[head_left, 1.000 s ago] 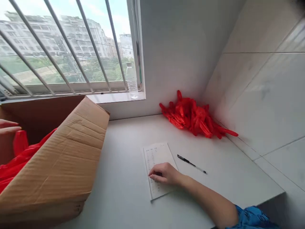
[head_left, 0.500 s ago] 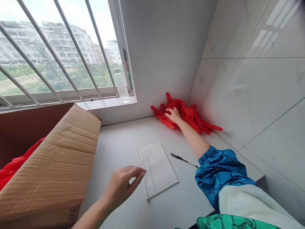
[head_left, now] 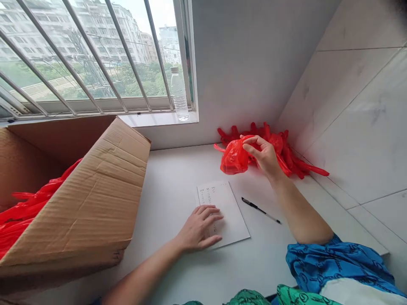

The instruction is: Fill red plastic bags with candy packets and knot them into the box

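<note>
My right hand pinches a red plastic bag by its upper part, lifted a little above the white tabletop. Behind it, more red plastic bags lie heaped against the wall corner. What the held bag contains, if anything, cannot be made out. My left hand is over the paper pad, fingers spread and palm down, holding nothing. Rows of small handwritten marks run down the pad's left side, partly covered by that hand. A black pen lies between the pad and my right forearm.
A large open cardboard box stands at the left, with red plastic bags inside. On the windowsill is a clear water bottle, in front of a barred window. A tiled wall bounds the right side.
My right hand has drawn one red bag out of the heap toward me. My left hand has moved right onto the pad and spread its fingers. The view has shifted left.
</note>
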Tool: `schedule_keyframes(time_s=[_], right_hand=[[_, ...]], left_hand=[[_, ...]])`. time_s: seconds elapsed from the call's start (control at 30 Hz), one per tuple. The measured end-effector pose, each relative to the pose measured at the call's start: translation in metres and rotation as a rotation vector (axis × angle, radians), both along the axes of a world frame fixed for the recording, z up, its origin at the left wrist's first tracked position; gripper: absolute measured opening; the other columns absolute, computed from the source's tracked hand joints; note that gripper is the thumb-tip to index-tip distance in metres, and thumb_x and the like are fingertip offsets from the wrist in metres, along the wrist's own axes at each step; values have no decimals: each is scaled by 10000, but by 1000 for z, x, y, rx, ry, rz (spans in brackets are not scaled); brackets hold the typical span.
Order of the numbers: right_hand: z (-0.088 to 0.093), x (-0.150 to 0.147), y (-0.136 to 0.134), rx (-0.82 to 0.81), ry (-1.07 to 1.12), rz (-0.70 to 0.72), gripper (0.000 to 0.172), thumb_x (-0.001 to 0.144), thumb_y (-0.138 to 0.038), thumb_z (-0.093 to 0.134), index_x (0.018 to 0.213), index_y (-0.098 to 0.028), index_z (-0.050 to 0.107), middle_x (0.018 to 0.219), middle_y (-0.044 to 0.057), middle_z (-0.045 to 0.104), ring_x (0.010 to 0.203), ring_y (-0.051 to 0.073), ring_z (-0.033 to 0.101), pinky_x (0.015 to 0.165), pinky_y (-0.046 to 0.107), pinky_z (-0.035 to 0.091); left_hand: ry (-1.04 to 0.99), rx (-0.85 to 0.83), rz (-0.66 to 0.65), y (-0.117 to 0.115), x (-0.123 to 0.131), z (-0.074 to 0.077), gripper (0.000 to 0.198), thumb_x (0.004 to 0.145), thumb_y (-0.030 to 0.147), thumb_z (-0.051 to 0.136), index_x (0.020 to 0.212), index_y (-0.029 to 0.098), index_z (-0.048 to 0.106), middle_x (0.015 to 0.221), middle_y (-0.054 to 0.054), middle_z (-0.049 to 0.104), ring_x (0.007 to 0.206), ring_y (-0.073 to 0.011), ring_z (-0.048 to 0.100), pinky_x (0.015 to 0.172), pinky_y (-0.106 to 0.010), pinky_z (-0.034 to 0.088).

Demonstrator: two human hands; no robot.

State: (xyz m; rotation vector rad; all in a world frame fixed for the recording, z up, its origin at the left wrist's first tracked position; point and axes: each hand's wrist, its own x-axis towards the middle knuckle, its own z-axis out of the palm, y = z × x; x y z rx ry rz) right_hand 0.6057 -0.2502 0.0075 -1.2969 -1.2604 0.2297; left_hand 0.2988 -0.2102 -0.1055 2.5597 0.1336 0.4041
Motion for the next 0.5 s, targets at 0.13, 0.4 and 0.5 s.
schedule_keyframes(time_s=[0.13, 0.4, 0.5], right_hand=[[-34, -39, -28, -191, -79, 277, 38, 868, -236, 623, 890, -235, 592, 1070, 50, 677, 1145, 240, 636, 1017, 441, 491], [-57, -54, -63, -403, -347, 161, 270, 841, -81, 469, 857, -250, 678, 1264, 36, 634, 1187, 245, 583, 1016, 446, 463], [-52, -68, -61, -359, -335, 187, 206, 947, -219, 509, 974, -270, 707, 1257, 49, 642, 1196, 250, 586, 1056, 461, 443]], left_hand=[[-270, -359, 444, 21, -1, -7, 335, 1015, 405, 398, 997, 211, 671, 1040, -77, 686, 1028, -217, 625, 928, -373, 490], [-249, -541, 504, 31, 10, 6, 334, 975, 418, 483, 1200, 225, 636, 1322, -90, 610, 1222, -248, 560, 1046, -407, 447], [-152, -465, 275, 24, 10, 24, 418, 1003, 436, 429, 1363, 273, 564, 1374, -86, 589, 1267, -254, 526, 1086, -428, 417]])
